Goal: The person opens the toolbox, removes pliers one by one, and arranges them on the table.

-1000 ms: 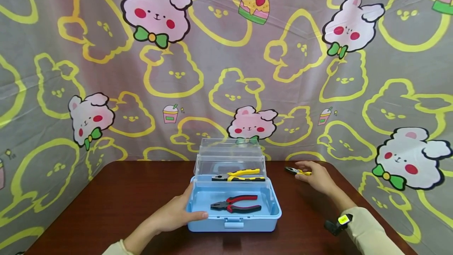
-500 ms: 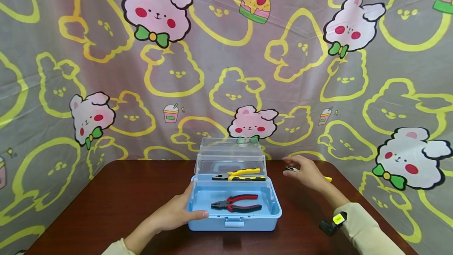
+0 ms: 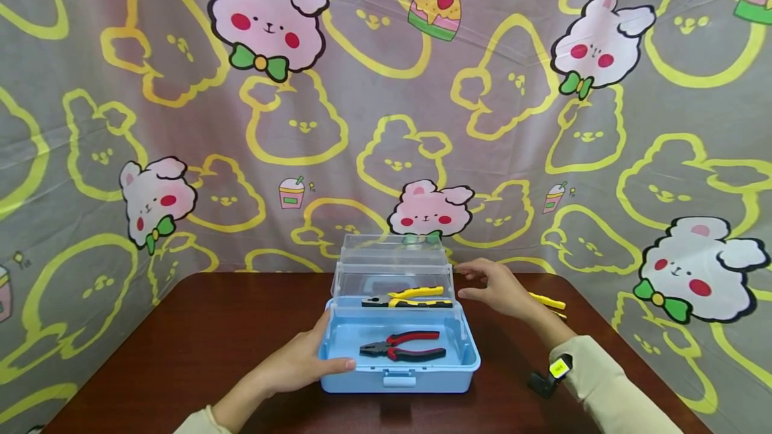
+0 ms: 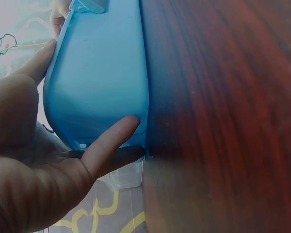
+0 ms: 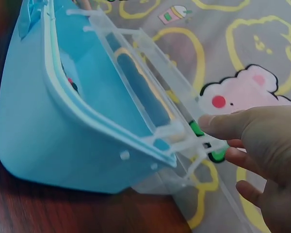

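A light blue toolbox (image 3: 401, 380) stands on the table, its clear lid raised at the back. Red-and-black combination pliers (image 3: 403, 347) lie inside it. Behind them, yellow-and-black pliers (image 3: 416, 299) rest in the clear upper tray (image 5: 136, 73). My left hand (image 3: 298, 360) rests around the box's front left corner, thumb along the front rim, straight fingers against the left side. Beside the raised lid (image 3: 392, 256), my right hand (image 3: 497, 288) is spread and holds nothing. Its thumb (image 5: 223, 124) points at the clear hinge arms (image 5: 184, 145), with the tip overlapping the lid parts.
A second pair of yellow-handled pliers (image 3: 547, 301) lies on the dark wooden table (image 3: 253, 313), partly hidden by my right forearm. A printed curtain (image 3: 362, 86) with cartoon rabbits hangs close behind the table and along both sides.
My right hand has left the pliers on the right and moved left to the toolbox's raised lid. Those pliers' handles now show behind the forearm. My left hand and the toolbox stay put.
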Tool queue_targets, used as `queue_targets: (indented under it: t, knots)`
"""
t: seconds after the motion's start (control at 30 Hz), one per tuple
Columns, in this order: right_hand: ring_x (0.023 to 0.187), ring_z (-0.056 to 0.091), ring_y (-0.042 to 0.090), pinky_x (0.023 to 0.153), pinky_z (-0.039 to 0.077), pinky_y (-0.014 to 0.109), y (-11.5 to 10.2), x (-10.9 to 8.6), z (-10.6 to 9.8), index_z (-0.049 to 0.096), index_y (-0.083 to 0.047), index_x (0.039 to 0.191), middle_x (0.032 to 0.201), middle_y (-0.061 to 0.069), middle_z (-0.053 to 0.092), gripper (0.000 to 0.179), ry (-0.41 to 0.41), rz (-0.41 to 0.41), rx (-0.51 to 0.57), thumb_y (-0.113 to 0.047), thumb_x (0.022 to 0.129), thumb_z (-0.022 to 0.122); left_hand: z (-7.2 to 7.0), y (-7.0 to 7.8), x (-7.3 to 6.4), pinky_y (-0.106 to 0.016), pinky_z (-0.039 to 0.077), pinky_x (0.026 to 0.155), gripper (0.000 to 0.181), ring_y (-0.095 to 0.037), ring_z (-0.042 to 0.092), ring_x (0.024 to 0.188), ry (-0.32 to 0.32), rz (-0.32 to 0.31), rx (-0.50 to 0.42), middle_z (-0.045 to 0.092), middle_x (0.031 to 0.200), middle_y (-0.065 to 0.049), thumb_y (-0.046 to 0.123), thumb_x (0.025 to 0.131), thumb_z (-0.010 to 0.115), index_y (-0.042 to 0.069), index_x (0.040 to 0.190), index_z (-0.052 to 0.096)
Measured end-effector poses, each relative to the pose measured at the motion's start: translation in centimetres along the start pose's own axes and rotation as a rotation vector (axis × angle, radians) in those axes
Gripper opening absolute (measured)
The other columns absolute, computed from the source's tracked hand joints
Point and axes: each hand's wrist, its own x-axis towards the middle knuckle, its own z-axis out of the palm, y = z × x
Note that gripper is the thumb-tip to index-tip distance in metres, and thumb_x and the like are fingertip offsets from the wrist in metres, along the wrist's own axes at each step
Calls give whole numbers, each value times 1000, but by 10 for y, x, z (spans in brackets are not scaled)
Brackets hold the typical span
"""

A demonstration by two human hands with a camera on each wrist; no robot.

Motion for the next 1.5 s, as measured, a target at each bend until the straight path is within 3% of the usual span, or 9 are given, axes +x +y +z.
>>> queue_targets:
  t: [0.27, 0.4, 0.53, 0.7, 0.9, 1.13, 1.5]
  knots:
    - [104, 63, 34, 93, 52, 56, -18, 10, 11, 72, -5, 128, 118, 13, 70, 42, -39, -70, 31, -12, 89, 84, -1, 0, 0, -64, 47, 97, 120, -37, 55, 124, 2, 12, 11, 43, 153, -26, 54, 86, 80, 8, 166, 5]
    - [104, 65, 31, 89, 54, 51, -22, 15, 19, 72, -5, 128, 118, 13, 72, 43, -80, -107, 4, -19, 90, 84, -1, 0, 1, -64, 45, 100, 119, -36, 53, 125, 8, 8, 21, 42, 153, -26, 54, 87, 80, 6, 166, 5]
    - [107, 66, 31, 86, 54, 50, -24, 20, 28, 70, -3, 131, 121, 14, 71, 50, -145, -104, -4, -26, 89, 85, 0, 0, 0, -64, 44, 100, 120, -37, 52, 126, 8, -7, 23, 41, 154, -27, 54, 87, 80, 3, 166, 5]
    - [118, 63, 32, 99, 49, 57, -25, 26, 38, 68, -2, 134, 129, 13, 69, 49, -224, -98, 51, -22, 92, 82, 1, 0, 0, -64, 44, 100, 120, -37, 53, 126, 9, -9, 19, 41, 154, -27, 54, 87, 80, 3, 166, 6]
    - [126, 59, 33, 104, 46, 54, -25, 36, 44, 64, -1, 139, 138, 12, 64, 49, -363, -49, 115, -18, 96, 78, 1, 0, 1, -63, 44, 101, 120, -36, 54, 126, 10, 4, 25, 42, 153, -28, 54, 87, 80, 3, 165, 5]
    - [134, 51, 34, 111, 38, 54, -28, 53, 41, 62, -5, 143, 142, 9, 61, 51, -531, -4, 55, -19, 97, 77, -1, -1, 0, -63, 43, 102, 120, -37, 51, 129, 21, -10, 32, 40, 154, -28, 54, 86, 80, 2, 165, 6]
    - [138, 47, 36, 110, 39, 57, -26, 49, 42, 55, -6, 150, 149, 11, 55, 52, -566, -68, 76, -20, 102, 68, 0, 0, 0, -63, 44, 102, 121, -36, 53, 127, 27, -33, 35, 42, 153, -27, 55, 85, 81, 3, 166, 7]
